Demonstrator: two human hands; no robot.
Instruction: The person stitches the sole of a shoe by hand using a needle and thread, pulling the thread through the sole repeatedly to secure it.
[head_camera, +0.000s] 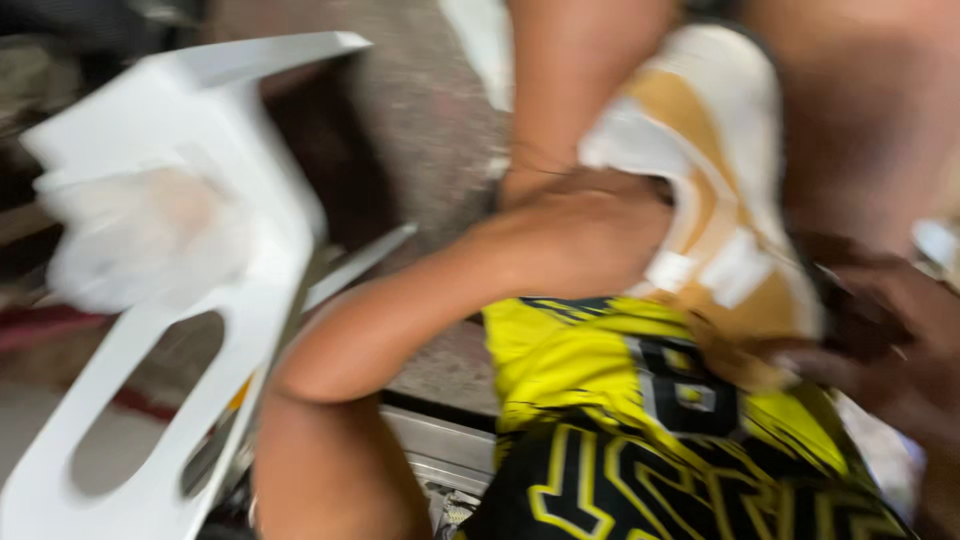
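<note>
White and tan leather sneaker (715, 170) held up near the top right of the view, above a yellow and black printed jersey (640, 420), sole side turned away. Left hand (585, 235) curled against the shoe's heel side, fingers wrapped close around it. Right hand (900, 350) at the toe end, blurred; fingers seemingly bent on the shoe, exact grip impossible to tell. To the left, a white plastic chair (190, 250) tipped over on the grey concrete floor (430, 110). Below, a metal rail (440, 450).
</note>
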